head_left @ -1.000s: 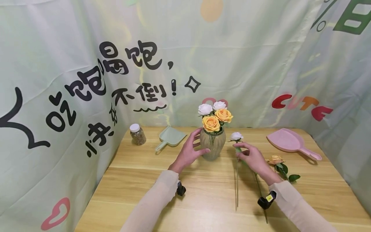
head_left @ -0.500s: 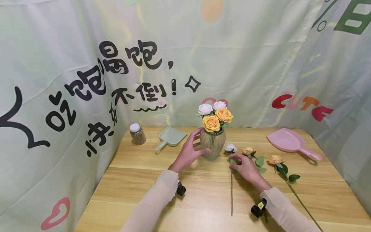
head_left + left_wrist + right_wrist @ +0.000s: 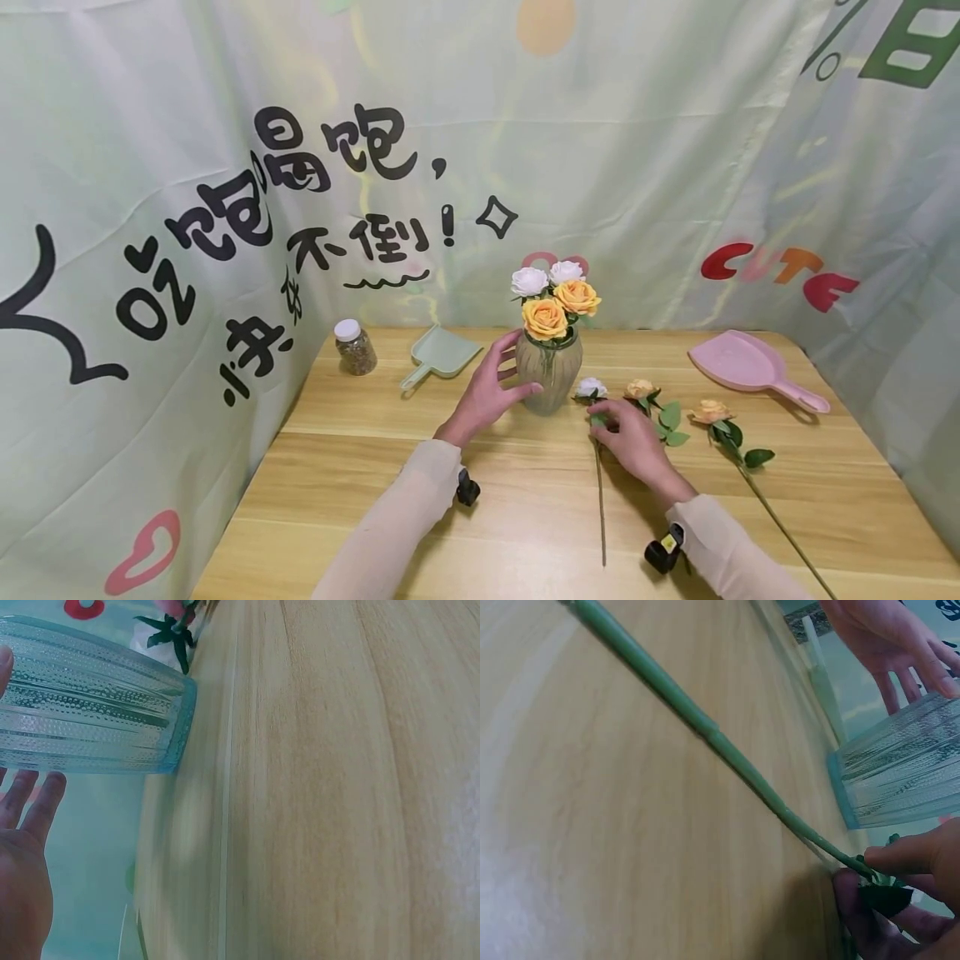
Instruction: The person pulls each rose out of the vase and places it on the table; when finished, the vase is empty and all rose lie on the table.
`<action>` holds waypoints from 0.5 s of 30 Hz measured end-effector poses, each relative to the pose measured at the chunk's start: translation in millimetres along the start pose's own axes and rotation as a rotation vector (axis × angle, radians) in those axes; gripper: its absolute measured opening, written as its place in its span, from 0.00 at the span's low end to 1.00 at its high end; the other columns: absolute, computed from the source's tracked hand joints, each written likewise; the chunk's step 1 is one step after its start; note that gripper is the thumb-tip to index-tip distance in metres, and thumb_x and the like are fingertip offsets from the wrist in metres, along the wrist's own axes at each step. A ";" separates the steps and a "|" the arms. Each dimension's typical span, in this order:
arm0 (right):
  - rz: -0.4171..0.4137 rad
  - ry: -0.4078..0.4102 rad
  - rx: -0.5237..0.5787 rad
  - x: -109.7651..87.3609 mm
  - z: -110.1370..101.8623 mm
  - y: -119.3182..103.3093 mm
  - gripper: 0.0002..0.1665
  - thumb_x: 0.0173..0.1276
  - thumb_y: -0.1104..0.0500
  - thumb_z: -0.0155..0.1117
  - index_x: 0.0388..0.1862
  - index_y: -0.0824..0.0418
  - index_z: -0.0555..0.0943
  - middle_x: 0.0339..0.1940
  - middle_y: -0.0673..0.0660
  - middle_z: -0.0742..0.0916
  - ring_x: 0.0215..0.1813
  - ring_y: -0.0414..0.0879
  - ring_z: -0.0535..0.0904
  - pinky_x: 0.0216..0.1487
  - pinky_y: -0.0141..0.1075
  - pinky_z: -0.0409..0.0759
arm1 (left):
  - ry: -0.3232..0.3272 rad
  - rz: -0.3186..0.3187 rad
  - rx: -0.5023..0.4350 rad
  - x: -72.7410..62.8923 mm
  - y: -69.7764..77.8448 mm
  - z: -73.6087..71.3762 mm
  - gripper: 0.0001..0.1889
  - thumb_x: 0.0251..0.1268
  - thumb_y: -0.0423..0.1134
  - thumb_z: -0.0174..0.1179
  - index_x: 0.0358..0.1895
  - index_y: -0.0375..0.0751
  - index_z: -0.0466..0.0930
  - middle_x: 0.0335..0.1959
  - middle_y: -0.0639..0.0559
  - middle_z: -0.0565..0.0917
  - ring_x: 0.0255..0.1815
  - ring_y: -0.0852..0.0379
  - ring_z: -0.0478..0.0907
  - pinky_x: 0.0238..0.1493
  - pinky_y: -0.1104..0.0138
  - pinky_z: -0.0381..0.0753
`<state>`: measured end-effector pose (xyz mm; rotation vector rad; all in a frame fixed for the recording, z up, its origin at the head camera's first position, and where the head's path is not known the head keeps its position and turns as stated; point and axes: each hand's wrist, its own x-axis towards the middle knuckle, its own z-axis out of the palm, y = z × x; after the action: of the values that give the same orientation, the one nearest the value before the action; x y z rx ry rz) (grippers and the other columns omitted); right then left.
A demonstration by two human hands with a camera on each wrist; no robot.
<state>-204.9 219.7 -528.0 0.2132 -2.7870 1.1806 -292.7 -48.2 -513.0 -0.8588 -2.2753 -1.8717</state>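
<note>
Your right hand (image 3: 628, 437) pinches white rose (image 3: 592, 387) near top of stem (image 3: 601, 500), just right of vase (image 3: 551, 379); stem runs back toward you. Your left hand (image 3: 489, 393), spread wide, at vase's left side. Bouquet (image 3: 574, 297) rises from vase. Farther right of vase: two orange roses (image 3: 708, 412) on surface (image 3: 510, 542), then pink dustpan (image 3: 738, 362).

Bright head view, soft glare on tabletop (image 3: 517, 542), dimmer bluish wrist views

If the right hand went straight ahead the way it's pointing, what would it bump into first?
Probably the vase, just past the white rose that the right hand is pinching, though depth is hard to judge from the head view.
</note>
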 end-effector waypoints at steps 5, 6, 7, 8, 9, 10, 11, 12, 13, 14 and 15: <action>0.036 -0.004 0.043 -3.0 -1.7 -3.9 0.16 0.74 0.64 0.71 0.59 0.63 0.85 0.64 0.68 0.81 0.59 0.66 0.83 0.53 0.60 0.85 | -0.002 0.008 -0.002 0.0 -0.3 -1.2 0.49 0.62 0.41 0.79 0.82 0.64 0.59 0.80 0.59 0.64 0.76 0.48 0.69 0.71 0.47 0.77; 0.038 -0.006 0.048 -3.7 -2.1 -4.7 0.16 0.75 0.64 0.71 0.59 0.63 0.85 0.65 0.68 0.81 0.59 0.67 0.83 0.54 0.61 0.85 | -0.002 0.011 -0.002 0.1 -0.2 -1.4 0.49 0.62 0.40 0.79 0.82 0.64 0.59 0.81 0.58 0.64 0.76 0.48 0.69 0.71 0.47 0.77; 0.038 -0.008 0.050 -4.3 -2.4 -5.4 0.15 0.75 0.64 0.71 0.59 0.63 0.85 0.65 0.67 0.81 0.60 0.67 0.82 0.56 0.61 0.84 | -0.001 0.014 -0.001 0.1 0.1 -1.6 0.48 0.63 0.40 0.79 0.82 0.63 0.59 0.81 0.58 0.64 0.76 0.48 0.69 0.71 0.47 0.77; 0.036 -0.009 0.052 -4.9 -2.9 -6.0 0.15 0.75 0.64 0.70 0.59 0.63 0.85 0.65 0.67 0.81 0.60 0.67 0.82 0.56 0.62 0.84 | 0.000 0.015 -0.002 0.1 0.5 -1.8 0.48 0.63 0.40 0.79 0.82 0.63 0.59 0.81 0.58 0.64 0.76 0.48 0.69 0.71 0.48 0.77; 0.033 -0.014 0.054 -5.4 -3.6 -6.6 0.15 0.76 0.63 0.70 0.59 0.63 0.85 0.65 0.67 0.82 0.61 0.67 0.82 0.56 0.61 0.84 | 0.001 0.017 -0.001 0.2 0.4 -1.8 0.48 0.63 0.39 0.79 0.82 0.62 0.59 0.81 0.57 0.64 0.76 0.47 0.69 0.70 0.48 0.77; 0.028 -0.018 0.056 -5.9 -4.5 -7.1 0.15 0.76 0.63 0.70 0.59 0.63 0.85 0.65 0.67 0.82 0.60 0.66 0.82 0.56 0.61 0.84 | 0.001 0.018 0.000 0.4 0.4 -1.8 0.48 0.63 0.39 0.78 0.82 0.62 0.59 0.81 0.57 0.64 0.76 0.47 0.69 0.70 0.48 0.78; 0.020 -0.022 0.055 -6.4 -5.7 -7.5 0.15 0.76 0.63 0.70 0.59 0.63 0.85 0.64 0.67 0.82 0.60 0.66 0.82 0.56 0.60 0.84 | 0.000 0.016 0.000 0.4 0.4 -1.8 0.48 0.63 0.39 0.78 0.82 0.62 0.59 0.81 0.57 0.64 0.76 0.48 0.69 0.70 0.48 0.78; 0.012 -0.023 0.054 -6.7 -7.3 -7.9 0.14 0.77 0.63 0.69 0.59 0.63 0.85 0.63 0.66 0.82 0.60 0.65 0.83 0.55 0.60 0.85 | -0.001 0.015 0.001 0.5 0.3 -1.6 0.48 0.63 0.39 0.78 0.82 0.63 0.59 0.81 0.57 0.64 0.76 0.47 0.69 0.70 0.48 0.78; 0.005 -0.021 0.055 -7.2 -9.4 -8.2 0.14 0.77 0.63 0.69 0.59 0.63 0.85 0.63 0.66 0.83 0.59 0.65 0.83 0.55 0.59 0.85 | -0.003 0.013 0.002 0.6 0.1 -1.5 0.48 0.64 0.39 0.78 0.82 0.62 0.59 0.81 0.57 0.64 0.76 0.47 0.69 0.70 0.48 0.77; -0.002 -0.015 0.061 -7.5 -11.6 -8.5 0.14 0.77 0.63 0.69 0.58 0.63 0.85 0.62 0.66 0.83 0.59 0.65 0.83 0.54 0.59 0.85 | -0.006 0.012 0.003 0.7 0.2 -1.3 0.48 0.64 0.40 0.78 0.82 0.62 0.59 0.81 0.57 0.64 0.76 0.47 0.69 0.71 0.47 0.77; -0.009 -0.010 0.062 -7.7 -14.0 -8.3 0.13 0.77 0.64 0.68 0.58 0.64 0.85 0.61 0.66 0.83 0.58 0.64 0.83 0.53 0.58 0.86 | -0.009 0.012 0.005 0.8 0.2 -1.2 0.48 0.64 0.40 0.78 0.82 0.62 0.58 0.81 0.57 0.64 0.76 0.47 0.69 0.71 0.47 0.77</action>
<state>-195.3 224.7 -513.6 0.2367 -2.7568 1.2688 -293.6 -49.0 -512.2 -0.8798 -2.2744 -1.8598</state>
